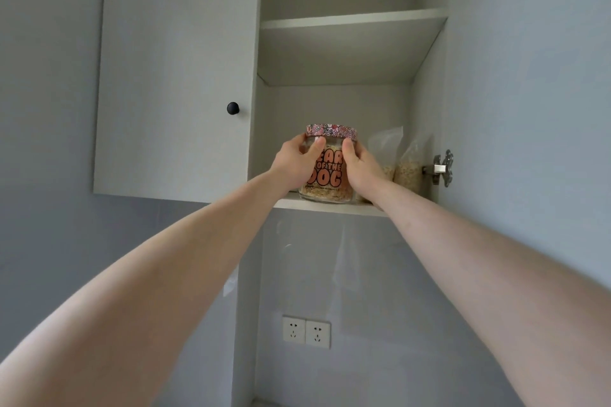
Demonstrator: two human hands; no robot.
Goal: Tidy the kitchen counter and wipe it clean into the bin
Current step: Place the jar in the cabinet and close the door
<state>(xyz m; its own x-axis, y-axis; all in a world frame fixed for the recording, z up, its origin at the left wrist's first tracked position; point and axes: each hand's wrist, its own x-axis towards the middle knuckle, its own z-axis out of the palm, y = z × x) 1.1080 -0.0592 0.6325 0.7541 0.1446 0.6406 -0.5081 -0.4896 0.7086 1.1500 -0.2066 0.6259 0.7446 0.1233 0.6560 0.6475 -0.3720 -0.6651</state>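
Glass jar (325, 172) with patterned lid (331, 130) stands at the front edge of the lower cupboard shelf (330, 206); my left hand (294, 162) and right hand (362, 165) grasp its two sides.

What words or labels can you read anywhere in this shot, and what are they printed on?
"EAR OF THE DOG": on the glass jar, its first letter hidden by the left hand; the right hand covers the label's right edge.
Fine print below it: too small to read.
Jar lid: pattern only, no legible text.
Wall sockets: no text.
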